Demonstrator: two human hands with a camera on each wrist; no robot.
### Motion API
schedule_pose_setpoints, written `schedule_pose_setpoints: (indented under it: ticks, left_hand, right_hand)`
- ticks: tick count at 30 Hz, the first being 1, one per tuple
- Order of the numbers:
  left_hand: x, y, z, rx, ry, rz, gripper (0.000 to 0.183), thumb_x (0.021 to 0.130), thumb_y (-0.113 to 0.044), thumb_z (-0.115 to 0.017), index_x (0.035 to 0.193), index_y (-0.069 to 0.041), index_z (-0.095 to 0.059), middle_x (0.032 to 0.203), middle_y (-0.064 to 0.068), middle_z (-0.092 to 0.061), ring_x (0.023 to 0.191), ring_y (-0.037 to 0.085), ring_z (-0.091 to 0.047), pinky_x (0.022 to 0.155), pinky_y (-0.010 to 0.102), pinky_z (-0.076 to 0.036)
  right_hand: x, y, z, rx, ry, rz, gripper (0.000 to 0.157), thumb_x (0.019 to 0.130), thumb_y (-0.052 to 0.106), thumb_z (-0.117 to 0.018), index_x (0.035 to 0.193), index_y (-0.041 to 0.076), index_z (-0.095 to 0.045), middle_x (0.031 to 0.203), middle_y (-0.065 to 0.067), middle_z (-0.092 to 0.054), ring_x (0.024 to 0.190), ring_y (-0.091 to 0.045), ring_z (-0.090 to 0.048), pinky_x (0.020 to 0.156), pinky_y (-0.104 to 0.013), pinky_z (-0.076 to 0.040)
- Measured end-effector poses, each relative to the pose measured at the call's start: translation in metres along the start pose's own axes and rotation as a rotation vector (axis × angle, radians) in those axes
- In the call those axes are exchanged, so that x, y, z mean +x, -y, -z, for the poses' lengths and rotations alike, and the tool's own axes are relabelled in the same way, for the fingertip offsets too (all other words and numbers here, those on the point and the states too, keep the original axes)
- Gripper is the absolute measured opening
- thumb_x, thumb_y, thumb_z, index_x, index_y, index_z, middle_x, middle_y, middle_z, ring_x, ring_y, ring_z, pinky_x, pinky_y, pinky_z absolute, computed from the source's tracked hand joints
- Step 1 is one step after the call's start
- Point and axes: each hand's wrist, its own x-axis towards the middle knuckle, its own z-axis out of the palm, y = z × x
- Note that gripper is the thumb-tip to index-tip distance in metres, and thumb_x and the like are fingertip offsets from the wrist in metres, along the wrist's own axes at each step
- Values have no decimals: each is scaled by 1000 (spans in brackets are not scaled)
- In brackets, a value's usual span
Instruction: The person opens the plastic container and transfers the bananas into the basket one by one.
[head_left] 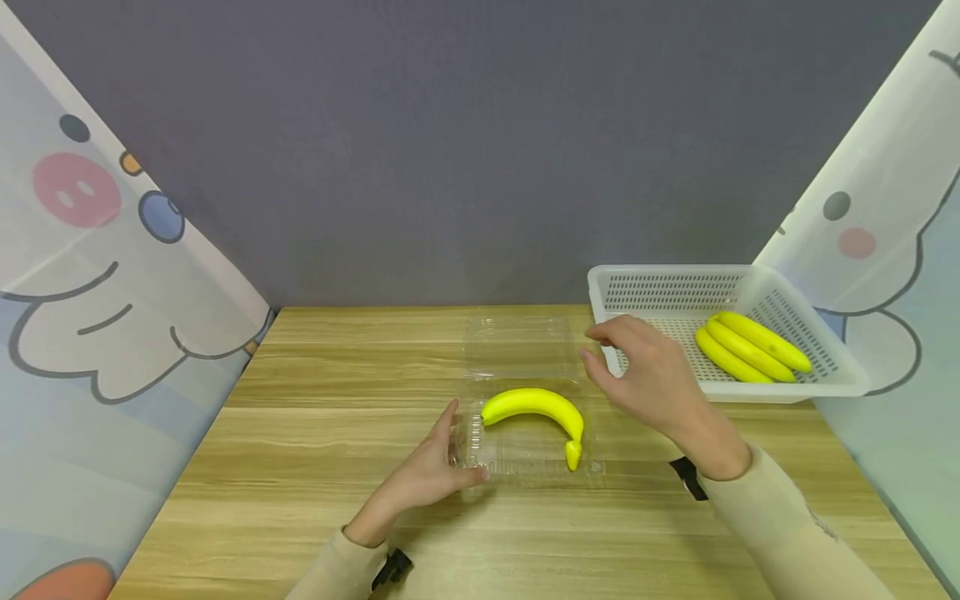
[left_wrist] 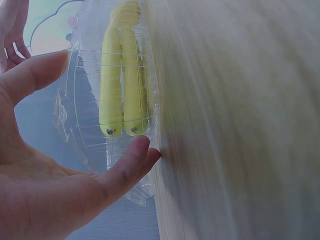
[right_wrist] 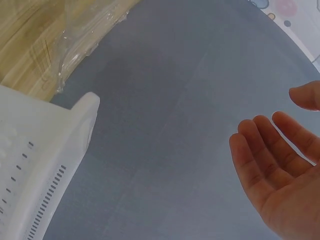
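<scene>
Touching clear clamshell (head_left: pixel 525 467) with spread left hand (head_left: pixel 431 471), gripping nothing; right hand (head_left: pixel 648 379) loosely open, empty. Note banana (head_left: pixel 536 400) inside: just right of left hand, left and bodyward of right, nearer to left; lying crosswise along long axis.

Cartoon-printed sheets (head_left: pixel 52 275) flank a dark grey panel (head_left: pixel 435 158) behind the wood-grain tabletop (head_left: pixel 322 392).

left hand (left_wrist: pixel 55 182): digits spread at the near end of a clear plastic container (left_wrist: pixel 89 107) | through its wall: two parallel yellow banana lengths (left_wrist: pixel 111 85), dark-tipped; cannot tell if one is reflection | right side: wooden table (left_wrist: pixel 230 125) | top left: right hand (left_wrist: pixel 12 30), printed panel (left_wrist: pixel 50 27)
</scene>
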Motion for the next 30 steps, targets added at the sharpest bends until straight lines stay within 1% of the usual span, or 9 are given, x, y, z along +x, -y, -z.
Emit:
schedule_pose_setpoints:
  ticks: [6, 11, 14, 20, 24, 30]
  left_hand:
    - [0, 0, 0, 0, 1, 3, 123, 82, -36, -85, 163, -7, 3, 163, 25, -23, 138, 49, -42, 108, 60, -42]
    - [0, -2, 2, 3, 2, 4, 124, 81, -38, -85, 163, -7, 3, 163, 25, -24, 137, 49, -42, 106, 60, -44]
    - [-1, -3, 2, 2, 3, 6, 124, 81, -38, -85, 163, -7, 3, 163, 25, -24, 137, 49, -43, 106, 60, -44]
    - [-1, -2, 1, 5, -1, 5, 124, 81, -35, -85, 163, -7, 3, 163, 25, -24, 135, 48, -45, 105, 58, -46]
    - [0, -2, 1, -4, 1, 9, 123, 82, -34, -85, 163, -8, 3, 163, 24, -23, 136, 48, -43, 106, 59, -45]
    - [1, 0, 0, -14, 4, 13, 122, 82, -34, -85, 163, -7, 3, 164, 23, -23, 136, 48, -43, 106, 58, -45]
  right_hand:
    - [-1, 3, -9, 14, 33, 10, 21, 80, 9, -77, 99, 2, -72, 92, -6, -71, 78, -20, -63, 64, -37, -55]
    - [-1, 6, -17, 23, 76, 2, 21, 81, 9, -77, 100, 2, -72, 95, -7, -72, 80, -23, -66, 64, -38, -57]
    - [-3, 8, -23, 22, 101, -4, 21, 81, 9, -77, 100, 2, -73, 94, -7, -72, 80, -23, -67, 62, -38, -57]
    - [-7, 8, -34, 19, 132, 1, 20, 80, 10, -79, 97, 3, -72, 92, -5, -71, 76, -19, -66, 56, -33, -55]
    - [-8, 10, -39, 15, 183, -24, 19, 82, 12, -79, 97, 4, -72, 92, -5, -70, 77, -19, -65, 57, -31, -55]
    - [-11, 12, -47, 16, 275, -91, 20, 86, 18, -76, 101, 5, -73, 99, -5, -71, 84, -21, -68, 61, -33, -57]
